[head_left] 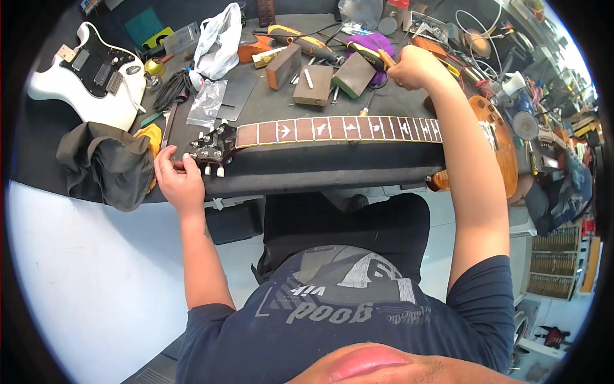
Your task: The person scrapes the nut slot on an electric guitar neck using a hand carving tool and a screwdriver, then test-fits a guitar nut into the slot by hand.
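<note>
An electric guitar lies across the bench, its fretboard (332, 130) showing bird-shaped inlays. Beside the tip of its black headstock (214, 144) is my left hand (180, 181), fingers loosely bent and apart, thumb right at the headstock's edge. The guitar's amber wood body (505, 150) is partly hidden behind my right forearm. At the back of the bench my right hand (412, 69) is closed at the end of a yellow-and-black tool handle (366, 54). A purple cloth (372, 43) lies just behind it. Close by are several sanding-block-like pieces, including a brown block (313, 85).
A white guitar body (96, 73) lies at the far left, with a dark cloth (109, 163) near it. A white plastic bag (219, 41), a clear bag (206, 102) and an orange-and-black tool (300, 41) sit behind the neck. Cables and tools crowd the right. A person (569, 185) is at far right.
</note>
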The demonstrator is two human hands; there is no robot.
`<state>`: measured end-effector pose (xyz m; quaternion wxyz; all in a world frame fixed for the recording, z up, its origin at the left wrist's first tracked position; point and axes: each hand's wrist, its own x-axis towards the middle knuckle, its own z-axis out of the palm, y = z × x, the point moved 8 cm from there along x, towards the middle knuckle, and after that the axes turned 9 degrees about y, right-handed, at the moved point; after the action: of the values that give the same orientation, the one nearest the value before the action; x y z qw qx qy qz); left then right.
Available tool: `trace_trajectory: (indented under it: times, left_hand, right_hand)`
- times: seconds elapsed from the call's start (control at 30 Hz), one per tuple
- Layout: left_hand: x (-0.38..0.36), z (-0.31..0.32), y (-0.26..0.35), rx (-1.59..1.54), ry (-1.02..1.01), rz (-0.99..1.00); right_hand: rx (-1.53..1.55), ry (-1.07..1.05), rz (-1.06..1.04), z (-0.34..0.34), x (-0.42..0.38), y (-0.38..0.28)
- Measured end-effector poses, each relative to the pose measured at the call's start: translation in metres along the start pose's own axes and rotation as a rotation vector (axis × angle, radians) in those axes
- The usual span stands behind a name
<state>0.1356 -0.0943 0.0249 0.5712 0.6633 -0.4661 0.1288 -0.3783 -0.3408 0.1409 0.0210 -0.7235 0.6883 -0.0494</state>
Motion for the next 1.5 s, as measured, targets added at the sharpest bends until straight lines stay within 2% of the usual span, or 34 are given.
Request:
trace_trajectory:
  times: [0.03,0.13,0.2,0.27,0.33,0.37,0.5,0.6,0.67,0.7,0.8,1.0,1.13,1.5]
  left_hand:
    - [-0.001,-0.001,0.000,0.012,-0.004,0.004]
    - [0.000,-0.001,0.001,0.037,0.004,0.016]
    - [-0.001,-0.001,0.002,0.041,0.003,0.031]
    - [0.000,-0.001,0.003,0.058,-0.006,0.010]
    - [0.000,0.000,0.003,0.086,-0.023,0.009]
    - [0.000,0.000,0.002,0.055,-0.014,-0.005]
    - [0.000,-0.001,0.005,0.042,-0.019,0.007]
    - [0.000,-0.001,0.007,0.039,-0.020,0.032]
    - [0.000,-0.001,0.008,0.036,-0.036,0.007]
    - [0.000,-0.001,0.008,0.033,-0.044,-0.004]
    - [0.001,0.000,0.011,0.043,-0.058,-0.006]
    - [0.001,0.003,0.009,0.105,-0.069,0.046]
    - [0.001,0.004,0.012,0.102,-0.069,0.031]
    - [0.001,0.003,0.005,0.175,-0.040,0.105]
  right_hand:
    - [-0.141,0.015,-0.033,-0.003,0.007,-0.002]
    - [-0.065,0.450,-0.134,-0.011,0.013,-0.014]
    - [0.120,0.363,-0.218,-0.008,0.003,-0.049]
    - [0.303,0.037,-0.366,0.006,-0.019,-0.098]
    - [0.214,0.061,-0.565,0.018,-0.036,-0.132]
    - [0.159,0.068,-0.594,0.030,-0.029,-0.138]
    - [0.123,0.028,-0.518,0.050,-0.018,-0.146]
    - [0.213,0.165,-0.570,0.037,-0.057,-0.161]
    - [0.338,0.342,-0.635,0.028,-0.103,-0.165]
    - [0.358,0.338,-0.612,0.030,-0.121,-0.165]
    - [0.386,0.589,-0.569,0.038,-0.165,-0.151]
    - [0.350,0.697,-0.595,0.052,-0.188,-0.142]
    - [0.292,0.862,-0.597,0.059,-0.190,-0.142]
    - [0.305,0.857,-0.572,0.063,-0.189,-0.137]
